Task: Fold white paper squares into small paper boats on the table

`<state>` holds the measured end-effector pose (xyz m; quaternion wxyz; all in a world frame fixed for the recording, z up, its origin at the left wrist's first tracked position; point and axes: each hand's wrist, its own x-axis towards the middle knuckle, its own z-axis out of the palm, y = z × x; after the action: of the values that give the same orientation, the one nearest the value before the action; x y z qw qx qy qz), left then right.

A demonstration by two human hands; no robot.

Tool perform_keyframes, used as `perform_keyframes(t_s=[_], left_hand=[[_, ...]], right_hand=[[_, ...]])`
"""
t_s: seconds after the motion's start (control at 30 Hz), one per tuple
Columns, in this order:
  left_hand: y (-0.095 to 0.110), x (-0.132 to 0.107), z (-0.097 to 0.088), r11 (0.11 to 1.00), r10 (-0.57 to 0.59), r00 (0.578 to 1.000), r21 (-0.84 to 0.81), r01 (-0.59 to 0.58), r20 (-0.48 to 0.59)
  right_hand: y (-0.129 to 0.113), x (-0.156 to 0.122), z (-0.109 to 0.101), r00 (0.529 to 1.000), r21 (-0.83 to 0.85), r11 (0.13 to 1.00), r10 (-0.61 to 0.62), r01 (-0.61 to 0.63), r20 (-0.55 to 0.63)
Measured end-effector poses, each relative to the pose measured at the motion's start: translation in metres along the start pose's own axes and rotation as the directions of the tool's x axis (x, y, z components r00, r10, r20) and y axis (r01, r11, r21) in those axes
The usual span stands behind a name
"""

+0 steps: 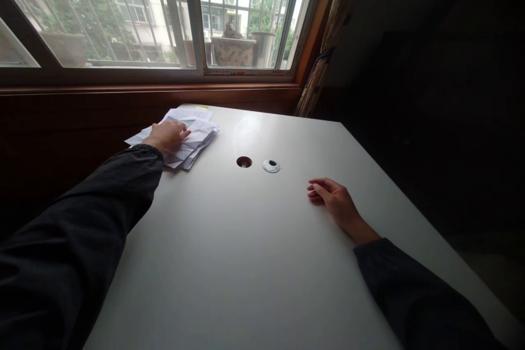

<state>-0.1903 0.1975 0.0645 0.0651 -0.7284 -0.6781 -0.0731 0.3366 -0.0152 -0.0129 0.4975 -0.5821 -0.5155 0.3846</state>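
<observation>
Both hands out on the white desk, nothing pinched
Right hand sits empty, fingers loosely curled together; further off, left hand lies on the crumpled paper pile by the window, fingers flat and close together.

Creased papers partly hidden (print unreadable), yellow speck too small

A white desk with a round hole and white grommet meets a wood-framed window.
</observation>
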Motion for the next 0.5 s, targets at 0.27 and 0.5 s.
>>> perform_keyframes(t_s=[0.27,0.5], left_hand=[[-0.014,0.01,0.015,0.997,-0.059,0.998,0.06,0.057,0.035],[-0.01,0.002,0.02,0.997,-0.063,0.998,0.045,0.061,0.025]], right_hand=[[-0.001,0.001,0.0,1.0,0.002,1.0,0.015,-0.015,0.013],[0.001,0.001,-0.001,1.0,-0.006,1.0,0.008,-0.008,0.023]])
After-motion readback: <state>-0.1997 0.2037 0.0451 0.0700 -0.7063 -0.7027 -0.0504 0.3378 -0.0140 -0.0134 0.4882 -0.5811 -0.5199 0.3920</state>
